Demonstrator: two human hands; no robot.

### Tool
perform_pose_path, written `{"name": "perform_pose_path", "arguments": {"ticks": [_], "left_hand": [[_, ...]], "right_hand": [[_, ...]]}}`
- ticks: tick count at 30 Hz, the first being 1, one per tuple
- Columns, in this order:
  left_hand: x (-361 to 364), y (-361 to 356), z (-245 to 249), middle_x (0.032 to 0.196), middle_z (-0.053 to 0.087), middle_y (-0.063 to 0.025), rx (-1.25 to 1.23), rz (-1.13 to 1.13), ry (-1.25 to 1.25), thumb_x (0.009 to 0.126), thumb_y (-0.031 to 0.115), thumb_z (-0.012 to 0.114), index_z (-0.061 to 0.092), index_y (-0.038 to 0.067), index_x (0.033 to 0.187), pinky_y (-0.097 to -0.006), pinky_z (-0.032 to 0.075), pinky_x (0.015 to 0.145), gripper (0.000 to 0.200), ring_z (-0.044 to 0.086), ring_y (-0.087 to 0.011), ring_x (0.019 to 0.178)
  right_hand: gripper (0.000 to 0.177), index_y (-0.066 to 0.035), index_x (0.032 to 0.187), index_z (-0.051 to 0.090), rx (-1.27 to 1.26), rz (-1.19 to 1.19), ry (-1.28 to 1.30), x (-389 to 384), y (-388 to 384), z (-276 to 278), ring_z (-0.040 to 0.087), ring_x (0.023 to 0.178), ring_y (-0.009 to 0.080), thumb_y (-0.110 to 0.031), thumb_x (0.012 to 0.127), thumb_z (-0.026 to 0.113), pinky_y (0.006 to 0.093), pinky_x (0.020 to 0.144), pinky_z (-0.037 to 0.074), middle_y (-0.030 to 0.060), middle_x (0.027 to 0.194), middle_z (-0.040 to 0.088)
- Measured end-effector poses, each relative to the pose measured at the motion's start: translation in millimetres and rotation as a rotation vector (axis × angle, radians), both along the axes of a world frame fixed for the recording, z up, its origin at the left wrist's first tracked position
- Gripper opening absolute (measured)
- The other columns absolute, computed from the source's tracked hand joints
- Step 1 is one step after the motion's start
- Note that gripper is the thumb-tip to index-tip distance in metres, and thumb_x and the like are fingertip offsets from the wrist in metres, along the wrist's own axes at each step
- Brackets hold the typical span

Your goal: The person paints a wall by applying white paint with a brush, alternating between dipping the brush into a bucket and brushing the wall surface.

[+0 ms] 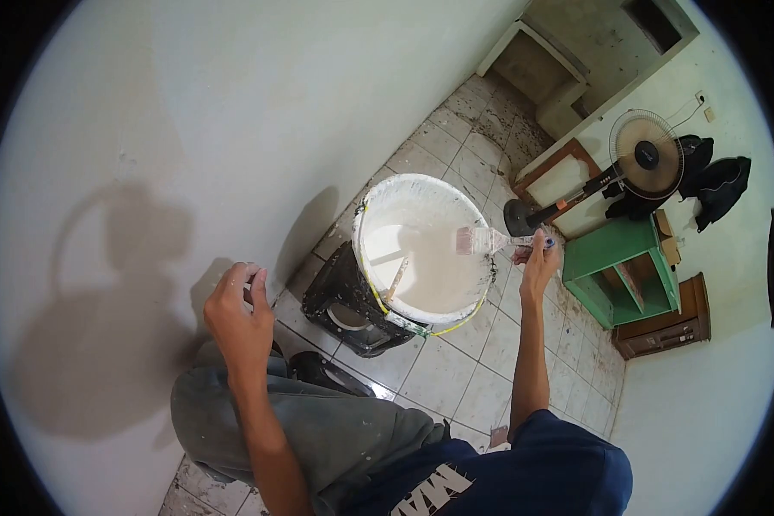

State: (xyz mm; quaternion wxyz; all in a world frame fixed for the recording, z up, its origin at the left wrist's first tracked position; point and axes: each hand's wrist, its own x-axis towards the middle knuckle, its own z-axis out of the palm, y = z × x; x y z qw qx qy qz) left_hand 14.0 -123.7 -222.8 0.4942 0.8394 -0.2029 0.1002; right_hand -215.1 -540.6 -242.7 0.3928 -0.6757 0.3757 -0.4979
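Observation:
My right hand point(537, 262) grips a paintbrush point(482, 242) by its handle, with the bristles hanging over the right rim of a big white paint bucket point(365, 258). White paint fills the bucket, and a wooden stir stick point(396, 279) leans inside it. The bucket stands on a black stool point(335, 297). My left hand point(239, 314) is raised near the white wall point(189, 112), fingers curled around a small object that I cannot make out. My knee in grey trousers point(318, 421) is bent below it.
The floor is tiled and dirty point(456, 378). A standing fan point(641, 159) and a green shelf point(623, 267) are against the far wall, with a brown wooden cabinet point(666, 322) beside the shelf. Dark clothes point(718, 185) hang on that wall.

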Motion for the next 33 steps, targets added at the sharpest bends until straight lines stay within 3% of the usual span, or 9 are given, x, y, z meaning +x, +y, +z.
{"name": "perform_pose_path", "arguments": {"ticks": [1,7,10,13,19,22,25,28,33], "left_hand": [[0,0,0,0.083,0.069,-0.0158,-0.001,0.0,0.002,0.088,0.001,0.069,0.067,-0.002,0.092,-0.0383,0.05,0.063,0.005,0.065,-0.03,0.064],[-2,1,1,0.083,0.069,-0.016,0.007,0.008,-0.004,0.088,0.001,0.069,0.066,-0.002,0.092,-0.0384,0.05,0.063,0.005,0.066,-0.0302,0.064],[-1,0,0,0.083,0.069,-0.0162,0.009,-0.004,0.002,0.089,0.001,0.069,0.066,-0.002,0.092,-0.0383,0.05,0.064,0.005,0.066,-0.0306,0.065],[-2,0,2,0.083,0.069,-0.0163,0.004,0.004,0.009,0.089,0.001,0.069,0.067,-0.002,0.092,-0.0384,0.051,0.065,0.006,0.067,-0.0312,0.066],[-1,0,-2,0.083,0.069,-0.0164,-0.018,-0.011,-0.016,0.089,0.001,0.069,0.067,-0.002,0.093,-0.0378,0.051,0.064,0.006,0.066,-0.031,0.065],[-2,0,-4,0.075,0.064,-0.0105,-0.039,0.006,-0.025,0.093,0.005,0.068,0.067,-0.004,0.091,-0.0305,0.044,0.058,0.01,0.053,-0.0163,0.061],[-2,-1,-5,0.075,0.064,-0.0103,-0.055,-0.001,-0.069,0.093,0.006,0.068,0.067,-0.004,0.092,-0.0301,0.044,0.057,0.01,0.052,-0.016,0.06],[-2,0,-2,0.083,0.069,-0.0161,-0.007,-0.006,0.004,0.089,0.001,0.069,0.067,-0.002,0.093,-0.0377,0.05,0.062,0.006,0.065,-0.029,0.063],[-2,1,-2,0.082,0.068,-0.0158,-0.008,-0.013,-0.01,0.089,0.001,0.069,0.066,-0.002,0.093,-0.0378,0.05,0.063,0.006,0.066,-0.0292,0.063]], "right_hand": [[0.038,-0.004,0.091,0.053,0.036,-0.001,-0.01,-3,-6,-7,0.061,0.049,0.0158,-0.038,0.104,0.061,0.0284,0.045,0.048,0.0093,0.063,0.064],[0.028,-0.003,0.094,0.054,0.06,-0.026,0.011,-10,-10,-24,0.061,0.048,0.0154,-0.028,0.106,0.056,0.0264,0.044,0.046,0.0098,0.063,0.062],[0.036,-0.004,0.093,0.053,-0.018,0.014,0.05,-7,-8,-13,0.062,0.049,0.017,-0.038,0.103,0.061,0.0289,0.045,0.048,0.0108,0.065,0.065],[0.028,-0.004,0.094,0.053,0.028,0.008,-0.061,-4,-6,-5,0.059,0.047,0.015,-0.028,0.106,0.057,0.0262,0.044,0.045,0.0102,0.063,0.063],[0.027,-0.004,0.092,0.053,0.078,-0.023,-0.025,-13,-4,-25,0.059,0.048,0.0145,-0.027,0.106,0.057,0.0263,0.045,0.045,0.0099,0.064,0.063],[0.027,-0.004,0.092,0.053,0.055,-0.013,0.004,-12,-2,-22,0.059,0.049,0.0144,-0.027,0.106,0.057,0.0263,0.046,0.046,0.0095,0.064,0.063],[0.027,-0.004,0.093,0.053,-0.017,0.015,0.045,-5,3,-9,0.059,0.049,0.0145,-0.028,0.106,0.057,0.0267,0.047,0.046,0.0094,0.064,0.062],[0.028,-0.004,0.094,0.053,0.014,0.06,-0.047,-3,4,0,0.06,0.049,0.0147,-0.028,0.106,0.057,0.0268,0.047,0.046,0.0093,0.064,0.062],[0.031,-0.003,0.096,0.054,0.069,0.057,-0.013,-14,-5,-29,0.062,0.05,0.0162,-0.033,0.104,0.061,0.0279,0.047,0.048,0.0107,0.066,0.064]]}}
